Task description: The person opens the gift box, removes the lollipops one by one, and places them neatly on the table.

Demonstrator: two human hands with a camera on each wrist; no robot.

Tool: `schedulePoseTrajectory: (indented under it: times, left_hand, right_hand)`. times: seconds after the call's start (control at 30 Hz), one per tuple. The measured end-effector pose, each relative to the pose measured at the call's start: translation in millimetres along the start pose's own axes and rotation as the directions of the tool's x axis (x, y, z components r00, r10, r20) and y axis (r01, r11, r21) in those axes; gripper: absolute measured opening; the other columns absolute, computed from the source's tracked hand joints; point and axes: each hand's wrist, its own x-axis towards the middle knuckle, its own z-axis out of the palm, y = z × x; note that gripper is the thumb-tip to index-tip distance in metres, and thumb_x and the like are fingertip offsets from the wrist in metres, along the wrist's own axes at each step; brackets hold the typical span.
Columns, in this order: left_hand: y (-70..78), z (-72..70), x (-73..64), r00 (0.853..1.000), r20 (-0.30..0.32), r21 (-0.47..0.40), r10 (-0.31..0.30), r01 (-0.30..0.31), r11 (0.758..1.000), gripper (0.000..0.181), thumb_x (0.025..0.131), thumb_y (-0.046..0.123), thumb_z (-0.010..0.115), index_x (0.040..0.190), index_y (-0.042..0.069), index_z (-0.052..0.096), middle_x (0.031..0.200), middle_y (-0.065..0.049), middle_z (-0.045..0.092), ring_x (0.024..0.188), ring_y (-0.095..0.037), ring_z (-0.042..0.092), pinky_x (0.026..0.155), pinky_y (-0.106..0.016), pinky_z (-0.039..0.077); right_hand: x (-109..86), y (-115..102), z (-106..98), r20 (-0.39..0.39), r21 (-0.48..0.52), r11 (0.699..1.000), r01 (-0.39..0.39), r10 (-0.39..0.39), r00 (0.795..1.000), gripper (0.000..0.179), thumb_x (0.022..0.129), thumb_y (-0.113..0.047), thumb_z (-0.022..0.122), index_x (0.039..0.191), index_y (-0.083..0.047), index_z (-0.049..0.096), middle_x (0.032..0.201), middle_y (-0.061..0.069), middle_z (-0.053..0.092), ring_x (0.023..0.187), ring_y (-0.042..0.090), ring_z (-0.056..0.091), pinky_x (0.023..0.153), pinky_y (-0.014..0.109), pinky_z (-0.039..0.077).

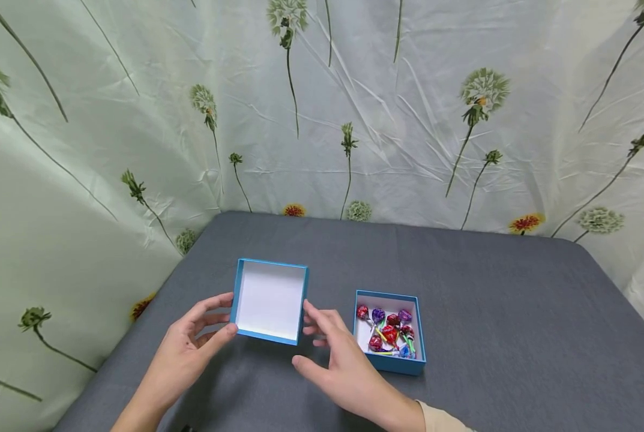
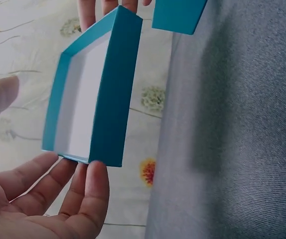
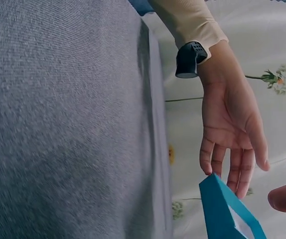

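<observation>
A shallow square blue box lid [image 1: 270, 300] with a white inside is held up, its open side facing me. It is supported between the fingertips of both hands. My left hand [image 1: 183, 345] touches its left side with nearly straight fingers; in the left wrist view those fingertips [image 2: 97, 172] press the edge while the thumb [image 2: 1, 99] stands apart. Along the opposite side lie the fingers of my right hand [image 1: 349, 369], its thumb spread away. Right of that hand sits a matching blue box [image 1: 394, 364] holding several wrapped lollipops [image 1: 390, 334], mostly red and purple.
The dark grey cloth-covered table [image 1: 494, 336] extends behind and to the right of the box. Pale curtains [image 1: 408, 120] printed with dandelions hang along its back and left edges. A black device [image 3: 190, 59] is strapped on the left wrist.
</observation>
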Motion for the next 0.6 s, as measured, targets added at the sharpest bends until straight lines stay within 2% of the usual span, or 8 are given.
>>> schedulePoseTrajectory:
  times: [0.3, 0.6]
  left_hand:
    - [-11.7, 0.1, 3.3, 1.0, -0.002, 0.029, -0.024, 0.024, 0.999, 0.059, 0.093, 0.025, 0.087, 0.146, 0.017, 0.064, 0.148, -0.002, 0.062, 0.114, -0.001, 0.064, 0.091, -0.018, 0.059]
    - [-24.9, -1.1, 6.0, 0.993, 0.052, 0.024, -0.104, 0.103, 0.994, 0.07, 0.084, 0.011, 0.092, 0.148, 0.008, 0.063, 0.143, -0.011, 0.064, 0.108, -0.004, 0.064, 0.087, -0.021, 0.06]
  right_hand:
    - [6.0, 11.8, 5.1, 0.038, 0.04, 0.998, -0.054, 0.052, 0.998, 0.076, 0.102, -0.019, 0.075, 0.166, -0.005, 0.037, 0.147, 0.013, 0.05, 0.132, 0.027, 0.053, 0.106, 0.021, 0.051]
    - [9.9, 21.7, 11.7, 0.051, 0.048, 0.996, -0.072, 0.07, 0.996, 0.077, 0.1, -0.015, 0.076, 0.163, 0.004, 0.037, 0.138, 0.014, 0.054, 0.129, 0.031, 0.06, 0.104, 0.038, 0.058]
